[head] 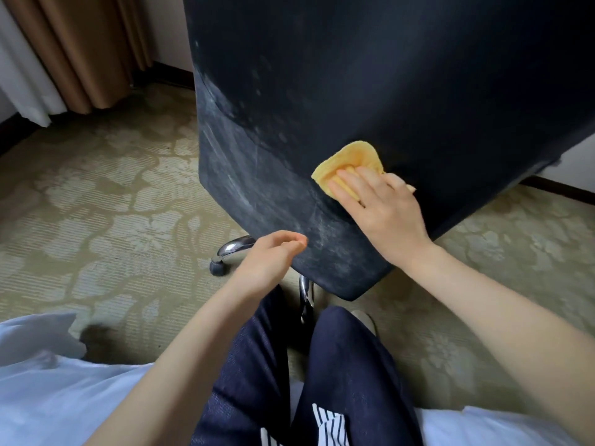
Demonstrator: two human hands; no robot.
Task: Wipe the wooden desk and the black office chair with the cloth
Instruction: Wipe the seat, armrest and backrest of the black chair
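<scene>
Our right hand [376, 204] lay flat on the yellow cloth [349, 164], fingers straight and close together, pressing it against the back of the black chair [370, 75]. The cloth sat under and just beyond our fingertips, folded into a small pad, with its far corner poking out up and to the left of the hand. Most of the chair back still rose above and beyond that hand, while a shorter stretch ran down from the wrist toward the lower edge.

Our left hand [273, 255] hovered just beside the lower left edge of the chair, fingers loosely curled and holding nothing; we could not tell whether the fingertips quite touched the fabric. It was the nearer hand to that dusty corner, but the cloth was under the right.

The chair back stood tall, its long axis running away from us and upward. Its surface looked dull and streaked: pale, chalky smears covered the band to the left of the cloth and below it, down to the bottom edge, while the area above the hand looked darker and cleaner. We judged the next stroke should sweep leftward and down from the right hand, across those grey patches. The desk was not in view.
</scene>
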